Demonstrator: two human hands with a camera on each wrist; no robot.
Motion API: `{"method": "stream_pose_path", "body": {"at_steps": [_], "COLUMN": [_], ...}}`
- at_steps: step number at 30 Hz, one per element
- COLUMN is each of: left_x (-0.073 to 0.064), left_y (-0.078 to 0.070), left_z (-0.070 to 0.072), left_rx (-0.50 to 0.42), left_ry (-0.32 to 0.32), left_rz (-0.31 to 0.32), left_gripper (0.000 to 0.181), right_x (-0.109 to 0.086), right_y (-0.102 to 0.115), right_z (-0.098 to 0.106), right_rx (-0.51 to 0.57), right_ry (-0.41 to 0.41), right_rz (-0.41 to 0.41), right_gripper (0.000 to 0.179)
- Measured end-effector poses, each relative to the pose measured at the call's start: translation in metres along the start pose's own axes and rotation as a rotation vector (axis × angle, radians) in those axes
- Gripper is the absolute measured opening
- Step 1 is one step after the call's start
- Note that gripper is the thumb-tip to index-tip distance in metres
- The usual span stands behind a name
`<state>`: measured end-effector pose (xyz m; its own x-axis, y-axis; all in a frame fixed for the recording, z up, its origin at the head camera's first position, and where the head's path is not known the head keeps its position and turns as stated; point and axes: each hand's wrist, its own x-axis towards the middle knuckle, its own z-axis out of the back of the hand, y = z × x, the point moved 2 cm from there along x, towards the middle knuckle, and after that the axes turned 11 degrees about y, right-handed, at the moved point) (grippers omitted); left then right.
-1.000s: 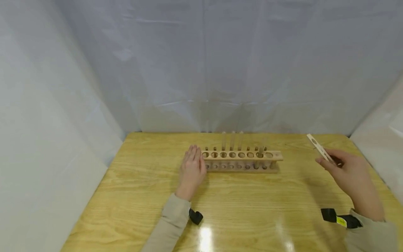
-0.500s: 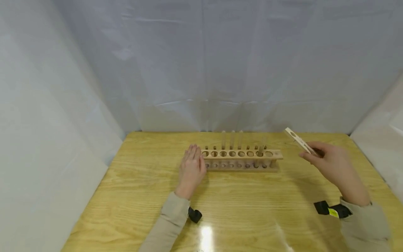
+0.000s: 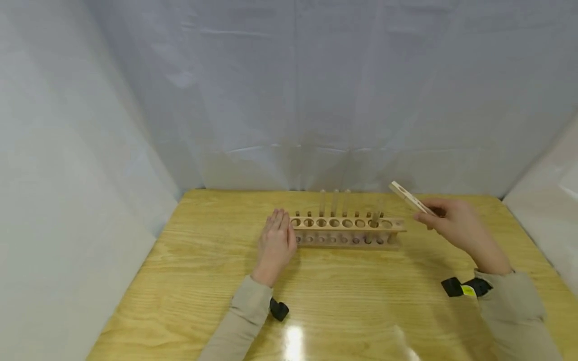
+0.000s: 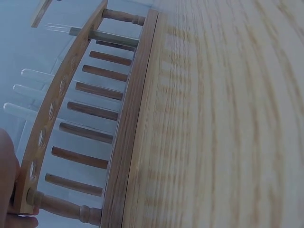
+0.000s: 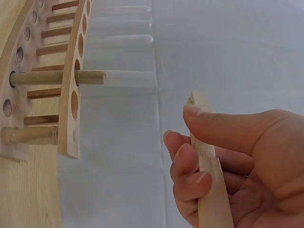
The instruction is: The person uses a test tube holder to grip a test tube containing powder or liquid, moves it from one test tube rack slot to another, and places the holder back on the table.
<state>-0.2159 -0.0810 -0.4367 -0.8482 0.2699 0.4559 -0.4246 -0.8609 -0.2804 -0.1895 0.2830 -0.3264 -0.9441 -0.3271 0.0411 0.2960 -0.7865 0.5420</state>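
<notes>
While our right hand pinches the wooden clamp, careless sweeping could jolt the nearest tube in the rack, left of that grip; our straight-fingered left hand touches its far end.

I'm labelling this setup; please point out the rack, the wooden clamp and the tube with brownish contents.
Rack [image 3: 346, 229], head view: top board's front edge.
Wooden clamp [image 3: 411, 198], head view: its exposed length.
Tube with brownish contents [image 5: 90, 77], right wrist view: section above top board.
</notes>
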Motion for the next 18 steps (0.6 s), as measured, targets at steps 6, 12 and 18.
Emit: {"method": "stream_pose_path", "body": {"at_steps": [6,12,18], "left_x": [0.0,0.0,0.0], "left_y": [-0.001,-0.001,-0.001], "left_z": [0.001,0.001,0.002], "left_rx": [0.001,0.01,-0.003], "left_ry": [-0.015,-0.015,-0.01], "left_rz": [-0.008,-0.002,0.001], "left_gripper": [0.034,0.034,0.034], "right_x": [0.012,0.018,0.02], "right_y": [-0.001,0.001,0.003], "right_z": [-0.001,-0.001,-0.003], "right_rx": [0.061,0.066,0.079], "right_ry": [0.055,0.078,0.097], "right_rz": [0.023,0.045,0.048], "right_gripper": [0.041,0.041,0.038]}}
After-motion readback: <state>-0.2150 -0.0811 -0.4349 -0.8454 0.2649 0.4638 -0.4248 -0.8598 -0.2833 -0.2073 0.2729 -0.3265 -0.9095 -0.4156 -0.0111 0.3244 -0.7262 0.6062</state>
